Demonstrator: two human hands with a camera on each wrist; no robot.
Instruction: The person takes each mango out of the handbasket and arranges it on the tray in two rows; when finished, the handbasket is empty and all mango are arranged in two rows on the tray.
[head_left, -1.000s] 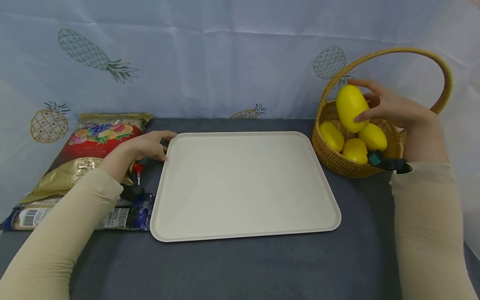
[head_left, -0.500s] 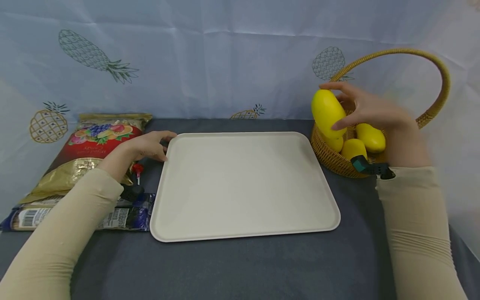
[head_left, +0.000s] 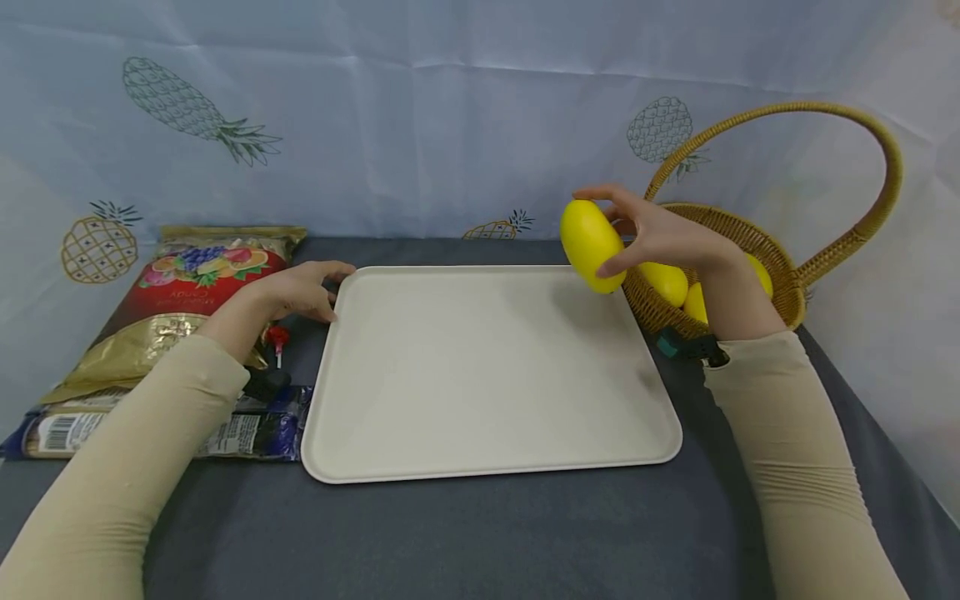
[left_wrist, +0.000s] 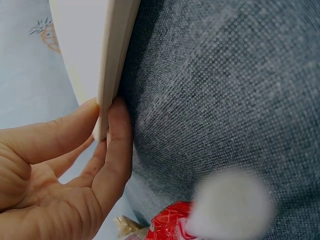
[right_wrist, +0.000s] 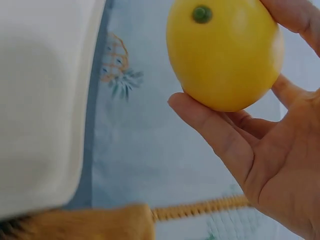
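Observation:
My right hand [head_left: 667, 237] holds a yellow mango [head_left: 587, 242] above the back right corner of the white tray [head_left: 480, 375]. Thumb and fingers grip its sides, and the right wrist view shows a green stem nub on the mango [right_wrist: 225, 55]. At the tray's back left, my left hand [head_left: 296, 287] pinches the rim. Seen from the left wrist, the thumb lies on the upper side of the tray edge [left_wrist: 106, 65] and a finger lies against its underside. More mangoes [head_left: 663, 283] sit in the wicker basket [head_left: 750, 237], partly hidden behind my right wrist.
The basket's tall handle [head_left: 787, 107] arches up at the right. Left of the tray lie a red and gold candy bag [head_left: 202, 279], a blue package [head_left: 288, 433] and a red lollipop [head_left: 277, 337]. A pineapple-print cloth [head_left: 450, 133] hangs behind the dark tabletop [head_left: 465, 542].
My right hand has carried the mango leftward and down, from over the basket to over the tray's back right corner. My left hand has stayed at the tray's rim.

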